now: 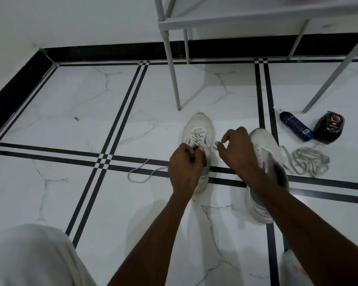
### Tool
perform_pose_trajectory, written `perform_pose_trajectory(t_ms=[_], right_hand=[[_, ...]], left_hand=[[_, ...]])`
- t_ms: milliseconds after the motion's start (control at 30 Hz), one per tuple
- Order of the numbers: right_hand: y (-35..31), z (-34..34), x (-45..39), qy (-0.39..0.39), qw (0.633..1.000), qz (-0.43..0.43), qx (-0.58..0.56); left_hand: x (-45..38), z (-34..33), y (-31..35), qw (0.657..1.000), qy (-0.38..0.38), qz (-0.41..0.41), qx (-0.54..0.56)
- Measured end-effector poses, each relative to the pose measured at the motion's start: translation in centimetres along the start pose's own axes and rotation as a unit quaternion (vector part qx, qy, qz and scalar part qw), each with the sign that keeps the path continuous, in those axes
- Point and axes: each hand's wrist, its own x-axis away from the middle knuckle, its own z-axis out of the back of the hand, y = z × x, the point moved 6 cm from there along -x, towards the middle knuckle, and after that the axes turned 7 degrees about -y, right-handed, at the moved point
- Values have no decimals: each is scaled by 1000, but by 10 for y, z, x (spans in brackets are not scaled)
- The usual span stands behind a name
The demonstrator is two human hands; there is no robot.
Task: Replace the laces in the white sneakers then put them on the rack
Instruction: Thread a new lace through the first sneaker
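Two white sneakers stand on the tiled floor. The left sneaker [197, 129] has a white lace crossed through its front eyelets. My left hand [184, 164] grips the tongue and collar of that sneaker. My right hand [236, 149] pinches one lace end beside it. The other lace end [141, 172] trails in a loop over the floor to the left. The right sneaker [262, 145] has bare eyelets and is partly hidden under my right forearm. A pile of loose laces [310, 162] lies to its right.
The white metal rack [236, 19] stands at the back, its legs reaching the floor just beyond the sneakers. A dark blue bottle [296, 125] lies beside a black polish container [329, 126] at the right. My knee in light cloth [29, 256] fills the lower left.
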Motion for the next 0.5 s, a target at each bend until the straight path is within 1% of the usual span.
perform_pose_trajectory(t_ms=[33,67,100,133,167,200,233,300,400,500], right_hand=[[-1,-5,-2,-22,1000,-18,5],[-1,-12,-3,-66,997,-49,-8],[1,-21,-2,-118,988,-91,-48],[1,-30,2,-167,970,-135,-110],[2,-38,6,-195,945,-186,-186],[4,-44,10,-198,920,-227,-250],[4,-47,11,-185,902,-251,-300],[1,-51,10,-164,865,-278,-384],[-7,-51,6,-146,817,-280,-482],[-15,-46,5,-137,800,-243,-532]], left_hand=[[-3,4,-4,999,25,15,20],[-6,8,-10,998,46,39,34],[-10,10,-15,995,55,67,40],[-14,10,-19,993,49,97,39],[-17,9,-23,991,33,121,40],[-19,7,-26,988,12,144,46],[-22,4,-29,985,-5,160,59],[-28,-2,-36,975,-42,188,109],[-32,-8,-40,942,-79,235,224],[-29,-6,-29,898,-102,296,309]])
